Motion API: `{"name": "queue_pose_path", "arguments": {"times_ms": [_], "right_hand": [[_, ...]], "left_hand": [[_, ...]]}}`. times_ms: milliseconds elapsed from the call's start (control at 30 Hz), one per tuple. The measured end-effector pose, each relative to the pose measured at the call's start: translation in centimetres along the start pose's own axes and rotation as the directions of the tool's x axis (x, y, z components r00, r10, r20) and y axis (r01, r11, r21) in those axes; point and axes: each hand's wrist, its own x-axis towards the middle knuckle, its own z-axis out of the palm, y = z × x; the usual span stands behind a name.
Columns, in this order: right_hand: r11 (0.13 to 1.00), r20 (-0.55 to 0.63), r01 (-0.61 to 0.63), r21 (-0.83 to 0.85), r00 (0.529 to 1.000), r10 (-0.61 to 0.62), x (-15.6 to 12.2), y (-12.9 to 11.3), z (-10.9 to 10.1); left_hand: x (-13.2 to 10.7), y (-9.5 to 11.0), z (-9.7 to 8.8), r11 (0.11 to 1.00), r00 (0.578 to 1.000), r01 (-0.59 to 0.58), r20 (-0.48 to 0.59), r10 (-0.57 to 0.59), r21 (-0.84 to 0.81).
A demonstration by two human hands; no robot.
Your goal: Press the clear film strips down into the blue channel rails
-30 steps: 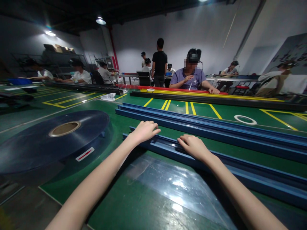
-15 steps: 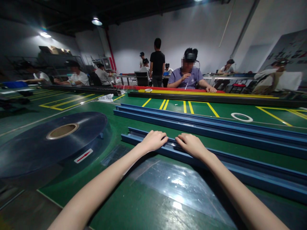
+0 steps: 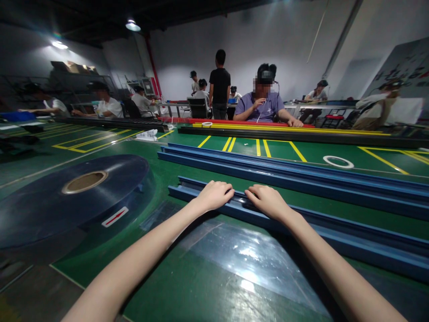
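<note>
A long blue channel profile (image 3: 372, 246) runs across the green table in front of me, its open trough facing up. My left hand (image 3: 216, 195) lies over it near its left end, fingers curled over the edge into the trough. A short gap to the right, my right hand (image 3: 267, 201) grips the same profile in a similar way, thumb side towards the left. Glossy dark material shows in the trough between the hands; what it is I cannot make out. Both sets of fingertips are partly hidden. Clear film (image 3: 241, 255) lies flat on the table below my wrists.
Another blue profile (image 3: 295, 181) lies parallel behind. A large roll of clear strip (image 3: 124, 172) with a cardboard core sits at left. A white ring (image 3: 338, 162) lies at right. Black and yellow lengths (image 3: 295, 129) lie farther back, where a co-worker (image 3: 259, 105) sits.
Both hands stay in place on the blue profile. The view has shifted very slightly; nothing else has visibly moved on my table.
</note>
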Motion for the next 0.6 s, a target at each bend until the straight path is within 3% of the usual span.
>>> {"name": "queue_pose_path", "arguments": {"times_ms": [600], "right_hand": [[1.0,-0.003,-0.001,-0.002,1.0,0.001,0.0,-0.06,0.01]], "left_hand": [[-0.05,-0.02,0.0,1.0,1.0,-0.001,-0.011,0.001,0.002]]}}
